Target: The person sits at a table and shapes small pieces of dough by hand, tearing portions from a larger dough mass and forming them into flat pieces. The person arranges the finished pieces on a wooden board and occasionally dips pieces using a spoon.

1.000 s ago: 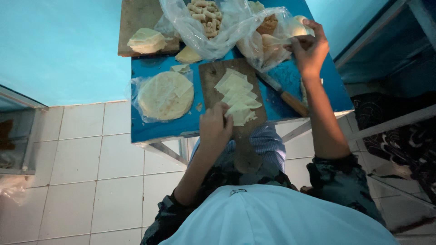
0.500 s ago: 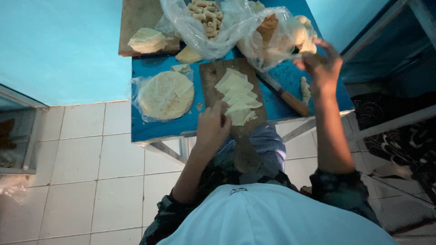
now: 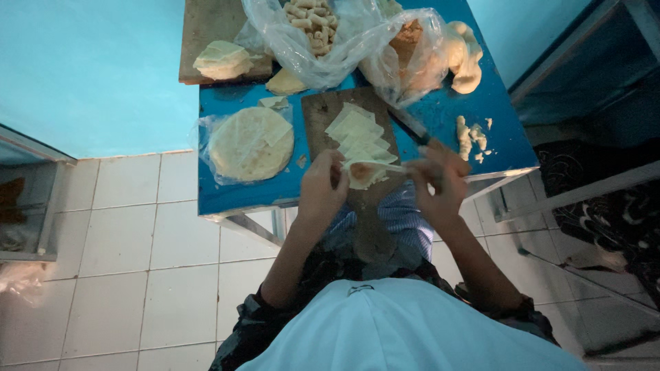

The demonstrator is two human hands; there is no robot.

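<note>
Between both hands' fingers [image 3: 335,180]: dough wrapper [image 3: 362,173].

Small blue worktop in a turquoise-walled, tiled room, under dim, cool light.

A rectangular blue-topped table [image 3: 227,192] on pale metal legs stands against a plain turquoise painted wall [image 3: 89,69], seen from above. The floor of square off-white ceramic tiles [image 3: 137,254] with darker grout lines spreads below and to both sides. At the left edge sits a grey-framed cabinet with a glass-like front [image 3: 27,199], its contents too dark to make out. On the right, grey metal frame bars [image 3: 584,185] cross a shadowed area, beside a dark patterned cloth [image 3: 605,213].
</note>
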